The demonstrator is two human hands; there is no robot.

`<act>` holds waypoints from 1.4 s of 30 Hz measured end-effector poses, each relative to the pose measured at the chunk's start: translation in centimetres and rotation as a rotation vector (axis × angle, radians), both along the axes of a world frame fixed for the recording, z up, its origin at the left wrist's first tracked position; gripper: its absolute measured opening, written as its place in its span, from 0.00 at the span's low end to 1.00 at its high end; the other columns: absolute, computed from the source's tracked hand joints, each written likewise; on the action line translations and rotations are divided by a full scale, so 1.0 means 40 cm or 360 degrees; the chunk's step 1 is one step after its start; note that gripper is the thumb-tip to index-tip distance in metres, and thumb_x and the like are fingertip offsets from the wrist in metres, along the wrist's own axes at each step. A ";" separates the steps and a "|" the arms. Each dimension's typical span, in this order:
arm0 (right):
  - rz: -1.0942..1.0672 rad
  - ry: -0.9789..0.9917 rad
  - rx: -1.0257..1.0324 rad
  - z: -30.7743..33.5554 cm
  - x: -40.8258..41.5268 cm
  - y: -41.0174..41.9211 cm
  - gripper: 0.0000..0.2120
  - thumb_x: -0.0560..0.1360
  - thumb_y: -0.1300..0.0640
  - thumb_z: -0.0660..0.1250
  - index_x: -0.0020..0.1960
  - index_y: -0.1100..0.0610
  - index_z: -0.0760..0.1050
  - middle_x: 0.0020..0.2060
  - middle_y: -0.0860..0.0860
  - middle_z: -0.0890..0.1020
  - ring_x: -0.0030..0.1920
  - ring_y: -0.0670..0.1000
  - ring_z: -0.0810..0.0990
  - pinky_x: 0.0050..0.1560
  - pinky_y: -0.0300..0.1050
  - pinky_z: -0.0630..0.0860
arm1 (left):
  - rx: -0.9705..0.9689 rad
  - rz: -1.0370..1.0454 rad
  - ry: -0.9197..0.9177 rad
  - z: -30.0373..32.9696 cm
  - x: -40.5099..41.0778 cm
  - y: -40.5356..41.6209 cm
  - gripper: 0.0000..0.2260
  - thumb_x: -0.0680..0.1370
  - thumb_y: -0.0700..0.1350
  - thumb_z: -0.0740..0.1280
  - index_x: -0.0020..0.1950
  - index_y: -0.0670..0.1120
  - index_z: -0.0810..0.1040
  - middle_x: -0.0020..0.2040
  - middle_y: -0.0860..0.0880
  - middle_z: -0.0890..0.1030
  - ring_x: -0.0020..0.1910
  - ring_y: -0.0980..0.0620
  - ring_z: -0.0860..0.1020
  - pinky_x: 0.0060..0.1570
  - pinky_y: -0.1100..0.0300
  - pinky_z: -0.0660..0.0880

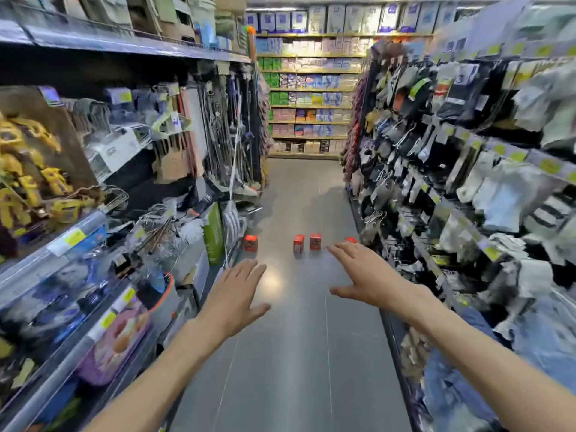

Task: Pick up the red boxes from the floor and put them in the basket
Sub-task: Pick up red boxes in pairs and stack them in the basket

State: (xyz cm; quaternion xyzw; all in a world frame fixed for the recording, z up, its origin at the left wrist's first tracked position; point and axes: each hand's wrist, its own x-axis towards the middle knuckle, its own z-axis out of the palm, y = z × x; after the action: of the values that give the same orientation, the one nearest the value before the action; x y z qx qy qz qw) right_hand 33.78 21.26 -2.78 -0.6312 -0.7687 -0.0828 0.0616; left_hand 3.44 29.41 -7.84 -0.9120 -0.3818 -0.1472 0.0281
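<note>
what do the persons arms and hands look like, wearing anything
Both arms are bare from the frame's lower edge to the fingertips: no sleeves, gloves, watch or bracelet show. The left hand and the right hand carry no rings that can be made out, though the picture is somewhat blurred, so small details could be missed.

Four red boxes [298,243] stand in a loose row on the grey floor [299,353] between shelves.
</note>
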 end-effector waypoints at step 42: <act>0.0054 0.0052 -0.0249 -0.157 0.792 2.631 0.42 0.75 0.41 0.71 0.79 0.56 0.56 0.75 0.56 0.65 0.74 0.58 0.64 0.73 0.47 0.59 | -0.0219 0.0061 0.0104 -0.163 0.803 2.638 0.41 0.72 0.54 0.75 0.79 0.48 0.58 0.77 0.46 0.63 0.76 0.44 0.61 0.74 0.49 0.59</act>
State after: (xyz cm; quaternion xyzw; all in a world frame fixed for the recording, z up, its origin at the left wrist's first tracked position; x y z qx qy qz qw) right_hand 65.46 126.49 -9.07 -0.6221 -0.7824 -0.0113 0.0259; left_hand 35.55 134.95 -14.34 -0.9086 -0.4074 -0.0902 -0.0195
